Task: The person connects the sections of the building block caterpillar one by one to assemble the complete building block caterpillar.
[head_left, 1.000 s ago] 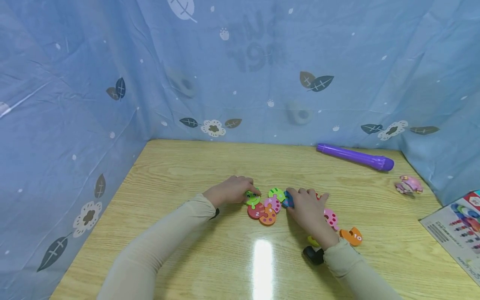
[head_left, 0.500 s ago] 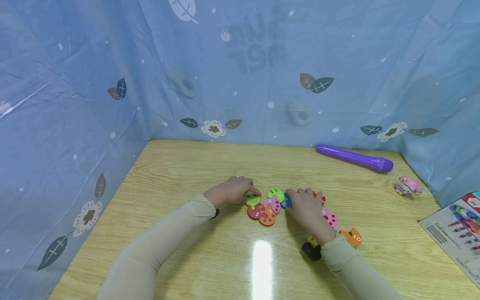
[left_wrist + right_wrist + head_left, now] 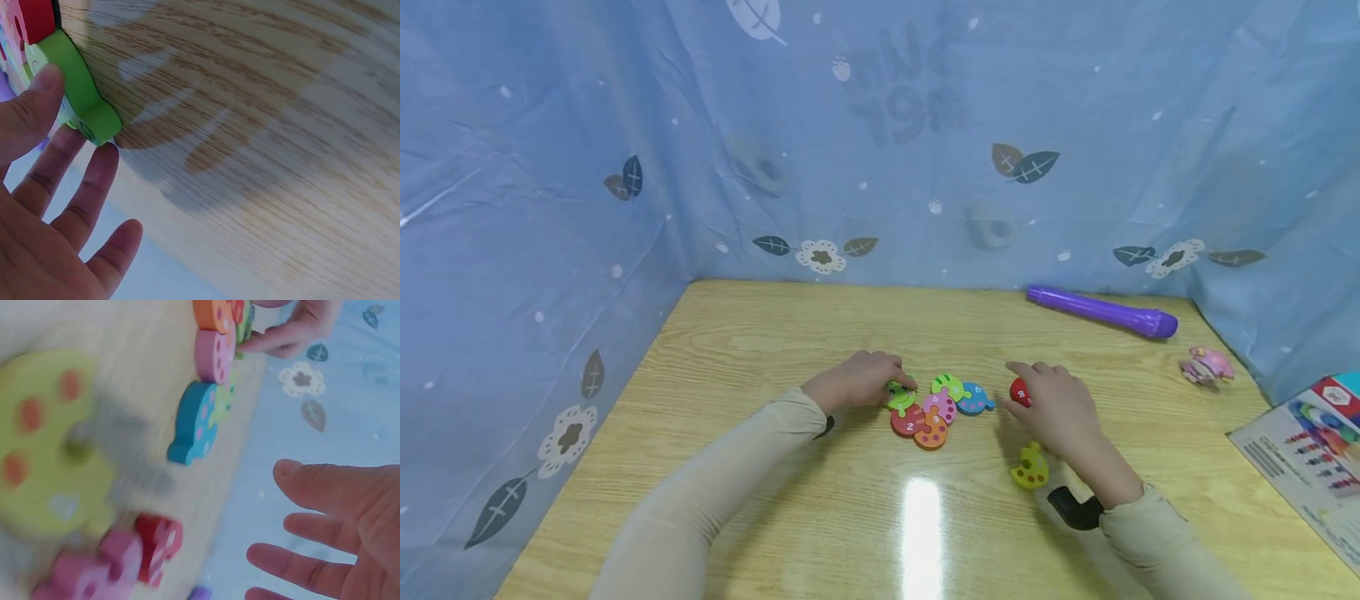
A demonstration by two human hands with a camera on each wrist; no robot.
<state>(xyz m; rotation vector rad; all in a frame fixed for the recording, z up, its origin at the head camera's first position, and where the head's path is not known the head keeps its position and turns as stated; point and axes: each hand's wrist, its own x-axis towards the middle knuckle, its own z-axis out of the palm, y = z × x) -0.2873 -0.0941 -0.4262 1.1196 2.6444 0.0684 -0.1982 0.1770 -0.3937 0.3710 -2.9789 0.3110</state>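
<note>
My left hand (image 3: 856, 382) pinches the green caterpillar head piece (image 3: 74, 75), thumb on its face and fingertips along its edge. From that smiling head runs a chain of numbered puzzle pieces: red 2 (image 3: 907, 421), orange 3 (image 3: 931, 433), pink 4 (image 3: 938, 410), green 5 (image 3: 947, 386) and blue 6 (image 3: 973, 400). My right hand (image 3: 1063, 412) hovers to the right of the chain, fingers spread, holding nothing. A red piece (image 3: 1020, 392) marked 8 shows beside its thumb and fingertips. Nearer me lies a loose yellow piece (image 3: 1031, 467). A pink piece (image 3: 94, 570) appears in the right wrist view.
A purple toy microphone (image 3: 1101, 312) lies at the back right, with a small pink toy figure (image 3: 1207, 366) in front of it. At the right edge stands a printed box (image 3: 1303, 458). Blue patterned cloth (image 3: 880, 150) borders the wooden table (image 3: 775, 333) at back and sides.
My right hand has left the blue piece and moved right, spreading its fingers. The blue piece now shows fully, joined to the chain. My left hand stays on the head piece.
</note>
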